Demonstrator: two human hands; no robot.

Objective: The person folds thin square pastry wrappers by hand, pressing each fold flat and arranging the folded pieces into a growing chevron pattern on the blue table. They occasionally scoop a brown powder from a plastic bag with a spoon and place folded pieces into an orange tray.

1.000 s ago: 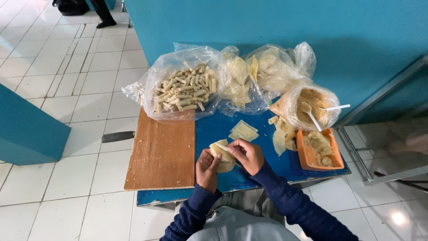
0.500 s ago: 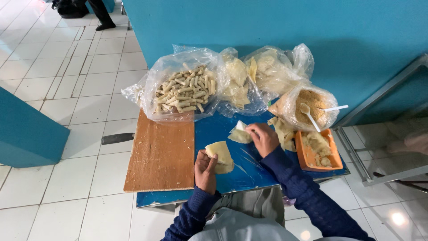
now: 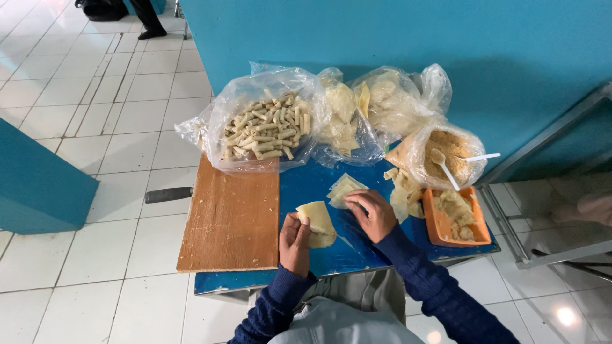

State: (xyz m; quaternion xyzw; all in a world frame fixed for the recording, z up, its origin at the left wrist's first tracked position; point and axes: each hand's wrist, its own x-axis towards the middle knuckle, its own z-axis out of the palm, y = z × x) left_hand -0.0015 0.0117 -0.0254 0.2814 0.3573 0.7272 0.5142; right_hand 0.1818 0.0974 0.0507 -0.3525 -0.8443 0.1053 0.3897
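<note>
Both arms wear long, dark navy knit sleeves — ribbed in texture, ending in snug cuffs just behind the left hand point(image 3: 294, 243) and the right hand point(image 3: 376, 215). Both hands are bare — no gloves. Below the arms, pale grey clothing shows.

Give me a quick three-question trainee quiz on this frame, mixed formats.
1. True or false: the left hand holds a pale wrapper sheet.
2. Multiple choice: what does the right hand touch? A) the orange tray B) the stack of wrappers on the blue table C) the wooden board
3. Fill in: the clear bag nearest the wooden board holds finished ____.

Key
1. True; the sheet sits in the left hand's fingers.
2. B; the fingers rest on the stack of wrappers on the blue table, apart from the orange tray.
3. Rolls; the bag of rolls is filled with thin pale ones.
</note>
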